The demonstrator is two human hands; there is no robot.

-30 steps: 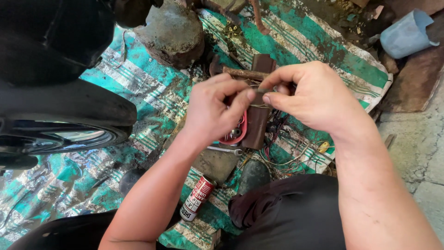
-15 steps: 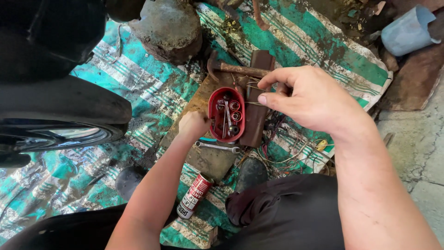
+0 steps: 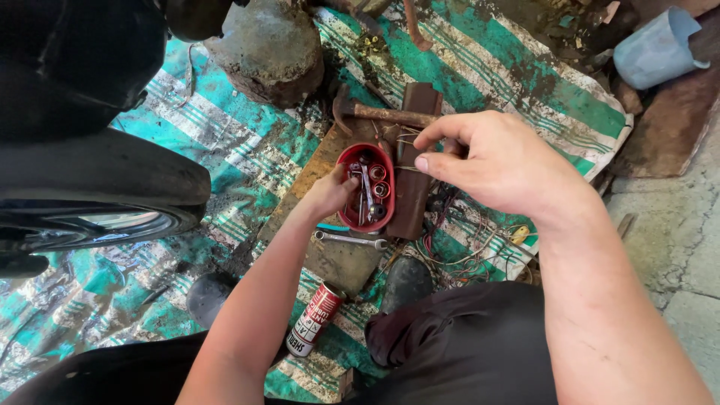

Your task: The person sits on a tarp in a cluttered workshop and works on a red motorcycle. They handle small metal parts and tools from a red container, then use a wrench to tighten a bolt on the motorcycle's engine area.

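- The left hand (image 3: 330, 191) has gone from working against the right a second ago down to the red oval tub (image 3: 366, 187); its fingers now dip over the tub's left rim among the sockets and small metal parts inside. Whether they pinch anything cannot be told, since the fingertips are hidden.
- The right hand (image 3: 499, 161) stays raised above the tub's right side, thumb and forefinger pinched; what they hold is too thin to make out, perhaps a wire.
- The tub sits on a rusty board beside a dark metal bar (image 3: 414, 161), with a hammer (image 3: 379, 112) lying just beyond.
- A spanner (image 3: 351, 239) lies just below the tub.
- A red and white spray can (image 3: 315, 320) lies on its side near the left forearm, on the green striped tarp (image 3: 517, 71).
- A black tyre (image 3: 90, 187) is cut off at the left edge.
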